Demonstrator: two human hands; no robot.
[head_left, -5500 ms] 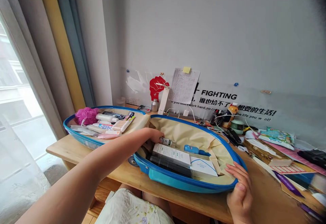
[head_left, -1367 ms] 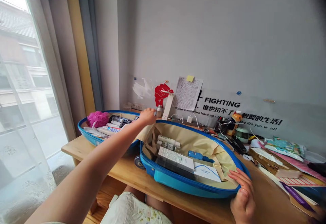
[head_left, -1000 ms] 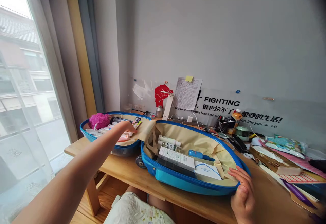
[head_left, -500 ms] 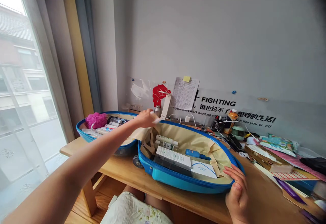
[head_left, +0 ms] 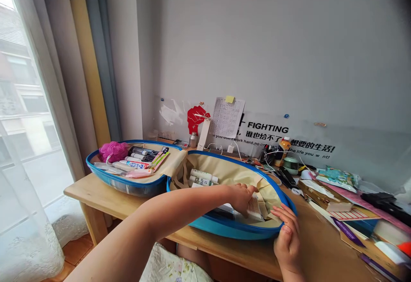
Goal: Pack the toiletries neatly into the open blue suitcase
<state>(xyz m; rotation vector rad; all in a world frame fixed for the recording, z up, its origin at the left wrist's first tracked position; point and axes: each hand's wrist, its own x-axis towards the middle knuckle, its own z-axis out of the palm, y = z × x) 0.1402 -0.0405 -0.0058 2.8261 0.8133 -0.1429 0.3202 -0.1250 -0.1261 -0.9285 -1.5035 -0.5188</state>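
A blue suitcase (head_left: 224, 230) lies open on the wooden desk (head_left: 105, 193), both halves lined in beige. My left hand (head_left: 241, 196) reaches across into the right half and is closed on a flat pack of cotton swabs (head_left: 254, 207), which it holds low over the boxes at the near right end. My right hand (head_left: 287, 241) rests on the near right rim of that half, fingers curled over the edge. Two small white bottles (head_left: 203, 177) lie at the left end of the right half. The left half (head_left: 128, 183) holds tubes, pens and a pink bath puff (head_left: 109, 150).
The desk's right side is crowded with booklets, packets, cables, a small green jar (head_left: 291, 162) and an orange-capped bottle (head_left: 282, 145). A paper sheet (head_left: 226, 117) and a red fist sticker hang on the wall. Curtains and a window stand at the left.
My left hand took the cotton swab pack from the left half and carried it across into the right end of the right half. The right hand stayed on the rim.
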